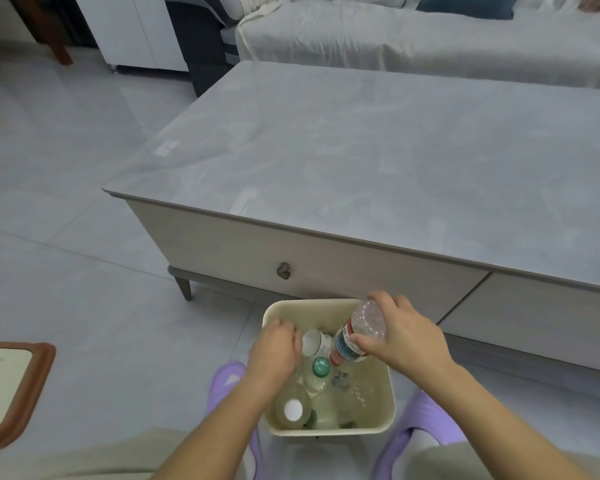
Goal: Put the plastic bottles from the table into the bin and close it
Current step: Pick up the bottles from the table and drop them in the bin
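A cream bin (383, 407) stands open on the floor in front of the table (378, 161), between my feet. Inside lie several clear plastic bottles: one with a green cap (321, 367), one with a white cap (293, 409), and a white-lidded one (313, 342). My right hand (400, 332) grips a clear bottle with a red and blue label (359, 332), held cap-down over the bin's far right part. My left hand (274, 355) reaches into the bin's left side, fingers curled; whether it holds anything is hidden. The tabletop carries no bottles.
The bin's lid (11, 389), cream with a brown rim, lies on the floor at the left. The table has a drawer knob (283, 270) just behind the bin. A grey sofa (413, 39) stands beyond the table. Purple slippers (227, 379) flank the bin.
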A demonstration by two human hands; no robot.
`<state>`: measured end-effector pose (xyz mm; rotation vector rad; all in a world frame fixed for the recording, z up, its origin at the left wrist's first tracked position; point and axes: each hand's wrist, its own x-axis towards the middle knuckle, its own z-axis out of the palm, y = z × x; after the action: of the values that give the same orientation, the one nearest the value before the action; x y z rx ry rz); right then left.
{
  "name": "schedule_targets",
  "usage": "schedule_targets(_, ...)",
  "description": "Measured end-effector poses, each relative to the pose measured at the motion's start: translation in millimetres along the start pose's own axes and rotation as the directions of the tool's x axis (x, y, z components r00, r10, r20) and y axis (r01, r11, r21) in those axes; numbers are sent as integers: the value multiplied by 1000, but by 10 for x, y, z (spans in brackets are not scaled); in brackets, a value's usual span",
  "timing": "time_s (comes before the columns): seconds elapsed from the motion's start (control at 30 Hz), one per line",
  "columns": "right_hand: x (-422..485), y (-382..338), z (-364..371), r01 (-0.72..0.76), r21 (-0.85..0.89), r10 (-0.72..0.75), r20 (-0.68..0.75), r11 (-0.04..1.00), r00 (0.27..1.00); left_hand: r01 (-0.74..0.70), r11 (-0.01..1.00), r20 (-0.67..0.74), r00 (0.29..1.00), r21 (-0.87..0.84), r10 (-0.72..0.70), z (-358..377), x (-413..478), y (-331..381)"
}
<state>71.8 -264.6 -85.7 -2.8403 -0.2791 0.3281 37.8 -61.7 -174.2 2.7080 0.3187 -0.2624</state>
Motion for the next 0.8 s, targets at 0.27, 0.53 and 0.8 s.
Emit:
schedule_targets(0.27,55,246,-207,-90,132,101,-84,987,991,441,890,243,881,-114,-406,307,590,139)
schedule_targets(0.53,103,-189,-393,38,453,78,-234,891,969,47,988,73,997,-148,-37,370,355,302)
schedule_targets(0.8,198,-627,-349,82,194,-62,-103,978,993,-189,962,218,948,-195,231,409,-106,664)
